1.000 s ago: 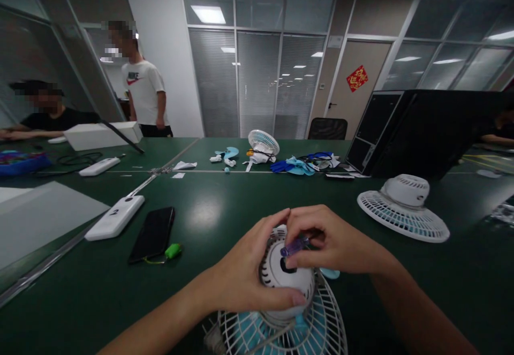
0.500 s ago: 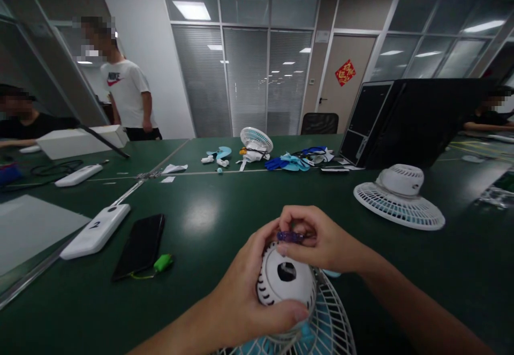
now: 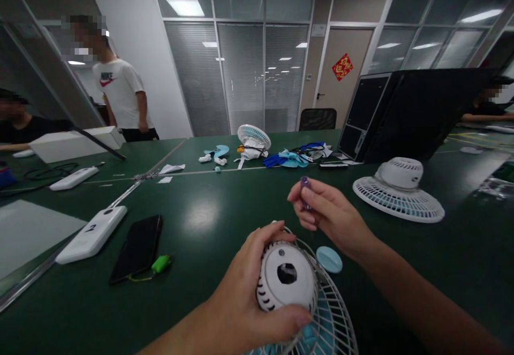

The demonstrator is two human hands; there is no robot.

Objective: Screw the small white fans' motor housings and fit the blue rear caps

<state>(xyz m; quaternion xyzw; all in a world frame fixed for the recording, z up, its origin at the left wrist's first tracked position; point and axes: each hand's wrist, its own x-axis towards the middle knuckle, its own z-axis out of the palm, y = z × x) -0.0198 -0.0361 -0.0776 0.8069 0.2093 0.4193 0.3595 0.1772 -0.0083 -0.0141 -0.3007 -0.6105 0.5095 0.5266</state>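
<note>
A small white fan lies with its grille (image 3: 341,317) down on the table and its rounded motor housing (image 3: 299,285) up. My left hand (image 3: 241,296) is wrapped around that housing, thumb at the near side. On the housing's top I see a dark opening and a small round hole. Raised above and to the right of the fan, my right hand (image 3: 335,213) pinches a screwdriver (image 3: 305,190) by its purple see-through handle; its shaft is hidden. A light blue round cap (image 3: 329,259) lies beside the grille, below my right hand.
To the left lie a black phone (image 3: 136,248) with a green tag and a white power bank (image 3: 92,234). A second fan (image 3: 399,189) rests at right, a third (image 3: 254,142) farther back near blue gloves (image 3: 287,158). A black monitor (image 3: 417,114) stands behind. People are around the table.
My right hand has lifted the screwdriver off the housing, up and to the right, turning it upright. The small hole and blue cap now show fully. My left hand keeps its grip.
</note>
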